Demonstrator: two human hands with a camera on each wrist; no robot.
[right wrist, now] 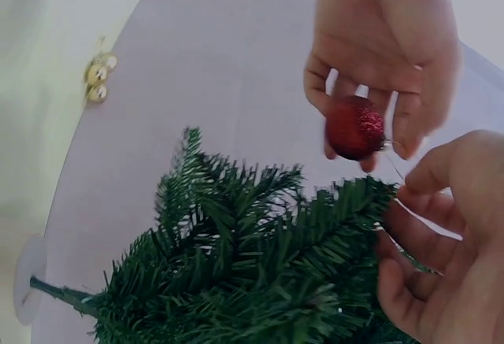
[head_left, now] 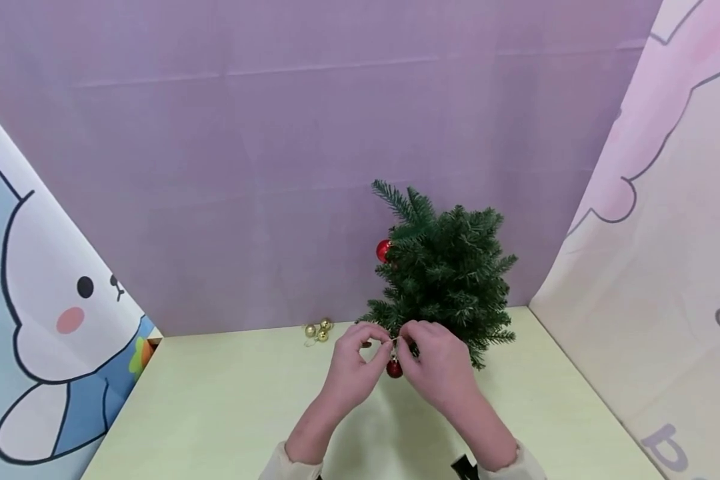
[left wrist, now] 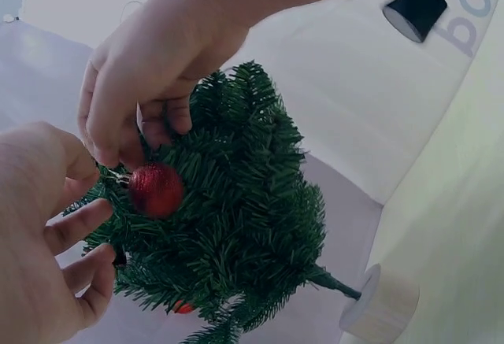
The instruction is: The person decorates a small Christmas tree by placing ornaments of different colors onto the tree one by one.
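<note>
A red glittery bauble hangs by a thin gold string in front of a small green artificial Christmas tree. My left hand pinches the string near the bauble's cap with thumb and forefinger. From the other side my right hand pinches the same string, close to a branch tip, as the right wrist view shows. Both hands are at the tree's near side, fingertips almost meeting. In the left wrist view the bauble lies in front of the needles. Whether the loop is round a branch I cannot tell.
Another red bauble hangs on the tree's left side. Several small gold baubles lie on the pale table at its back edge, left of the hands. The tree's trunk ends in a round pale base. A purple backdrop stands behind.
</note>
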